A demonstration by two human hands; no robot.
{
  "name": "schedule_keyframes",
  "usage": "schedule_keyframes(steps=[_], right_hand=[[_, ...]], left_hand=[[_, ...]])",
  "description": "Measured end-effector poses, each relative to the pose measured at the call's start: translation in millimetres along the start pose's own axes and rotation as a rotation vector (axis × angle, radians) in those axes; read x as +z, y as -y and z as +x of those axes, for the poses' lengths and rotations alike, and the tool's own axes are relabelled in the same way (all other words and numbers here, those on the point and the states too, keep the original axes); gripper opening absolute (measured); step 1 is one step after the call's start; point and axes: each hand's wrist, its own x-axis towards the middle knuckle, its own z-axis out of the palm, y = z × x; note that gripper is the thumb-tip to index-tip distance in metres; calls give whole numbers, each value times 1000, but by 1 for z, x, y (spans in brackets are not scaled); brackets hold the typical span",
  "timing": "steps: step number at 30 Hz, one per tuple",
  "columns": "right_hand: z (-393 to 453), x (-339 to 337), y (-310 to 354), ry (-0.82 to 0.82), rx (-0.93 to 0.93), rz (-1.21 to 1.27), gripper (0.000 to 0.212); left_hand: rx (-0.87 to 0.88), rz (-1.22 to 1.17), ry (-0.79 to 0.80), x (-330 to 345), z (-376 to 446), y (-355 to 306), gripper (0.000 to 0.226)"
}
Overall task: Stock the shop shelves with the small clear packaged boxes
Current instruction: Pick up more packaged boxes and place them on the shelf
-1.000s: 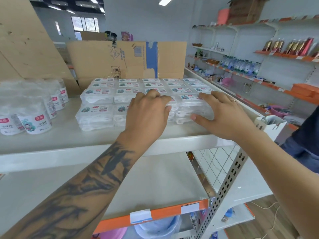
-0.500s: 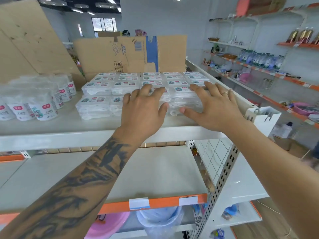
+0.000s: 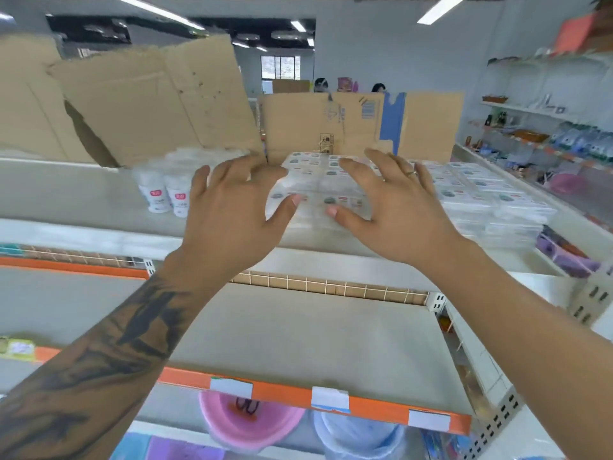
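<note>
On the top shelf (image 3: pixel 83 234), both hands hover spread-fingered and loose over a block of small clear boxes (image 3: pixel 315 197), the left hand (image 3: pixel 232 210) at its left edge and the right hand (image 3: pixel 394 210) at its right, neither gripping anything; blur hides whether the fingertips touch it. More boxes (image 3: pixel 481 194) lie stacked just to the right, white tubs (image 3: pixel 166 194) stand to the left, and cardboard sheets (image 3: pixel 348 124) lean behind them.
</note>
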Motion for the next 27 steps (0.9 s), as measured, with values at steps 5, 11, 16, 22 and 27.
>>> schedule_keyframes(steps=[5,11,16,22,27], right_hand=[[41,23,67,75,-106,39,67],[96,54,142,133,-144,82,69],[123,83,181,147,-112,162,63],[127,98,193,83,-20,234,44],[124,106,201,39,20,237,39]], left_hand=[[-77,47,68,-25,5,93,55],[-26,17,206,-33,30,196,59],[47,-53,296,-12,46,251,58],[195,-260,240,15,53,272,42],[225,-337,197,21,58,282,38]])
